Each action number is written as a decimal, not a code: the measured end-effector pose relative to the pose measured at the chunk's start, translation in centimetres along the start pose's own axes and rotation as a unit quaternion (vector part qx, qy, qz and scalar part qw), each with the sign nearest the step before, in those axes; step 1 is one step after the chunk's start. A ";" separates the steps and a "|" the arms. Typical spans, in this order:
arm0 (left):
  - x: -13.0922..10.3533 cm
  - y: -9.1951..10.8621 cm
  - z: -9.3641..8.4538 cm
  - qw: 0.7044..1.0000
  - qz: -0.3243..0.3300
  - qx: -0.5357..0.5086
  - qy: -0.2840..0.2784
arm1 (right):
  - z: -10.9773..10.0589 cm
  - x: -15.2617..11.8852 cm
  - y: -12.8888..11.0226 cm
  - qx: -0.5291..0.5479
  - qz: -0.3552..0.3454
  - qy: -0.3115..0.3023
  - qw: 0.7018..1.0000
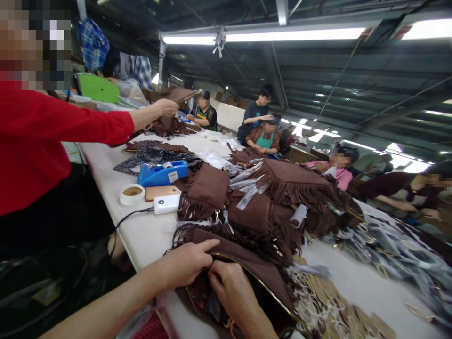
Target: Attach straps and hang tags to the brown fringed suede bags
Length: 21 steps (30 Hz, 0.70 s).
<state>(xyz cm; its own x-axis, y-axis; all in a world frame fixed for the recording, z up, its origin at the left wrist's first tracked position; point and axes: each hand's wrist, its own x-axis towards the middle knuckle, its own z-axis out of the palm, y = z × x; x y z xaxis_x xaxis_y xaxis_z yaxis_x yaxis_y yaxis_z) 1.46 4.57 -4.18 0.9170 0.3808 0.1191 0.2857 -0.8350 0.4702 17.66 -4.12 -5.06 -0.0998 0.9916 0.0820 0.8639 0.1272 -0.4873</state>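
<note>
A brown fringed bag [243, 254] lies at the near edge of the table, its gold zipper opening gaping toward me. My left hand [192, 261] is closed on the bag's upper rim, with the index finger stretched along the brown flap. Beside it, my right hand [231, 287] reaches over the opening, fingers bent and pinched near the zipper edge; whether it grips anything besides the rim is hidden. The inside of the bag is dark, with a bit of clear plastic showing.
More brown fringed bags [250, 212] are piled beyond. A blue tape dispenser [162, 173], tape roll [132, 194], phone [162, 192] and white device [166, 204] sit left. Tags [328, 296] and wrapped straps [388, 249] lie right. A red-sleeved person [63, 117] holds a brown piece.
</note>
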 end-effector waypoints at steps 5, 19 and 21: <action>0.3 0.4 0.6 0.993 0.028 0.112 -0.019 | 0.2 0.2 0.3 0.007 0.002 -0.001 1.000; 0.2 4.8 -2.8 0.948 -0.097 -0.222 0.204 | -3.8 0.4 -0.8 0.159 -0.050 0.229 0.959; 0.8 5.7 -2.1 0.915 -0.114 -0.341 0.183 | -3.9 1.4 -0.9 0.224 -0.009 0.244 0.943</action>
<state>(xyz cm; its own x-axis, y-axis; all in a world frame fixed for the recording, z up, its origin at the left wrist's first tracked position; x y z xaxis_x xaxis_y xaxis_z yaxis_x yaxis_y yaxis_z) 3.23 0.95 0.45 0.6643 0.7264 0.1761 0.1037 -0.3229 0.9407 18.62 -2.95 -1.13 0.2217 0.8748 0.4308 0.5579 0.2486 -0.7918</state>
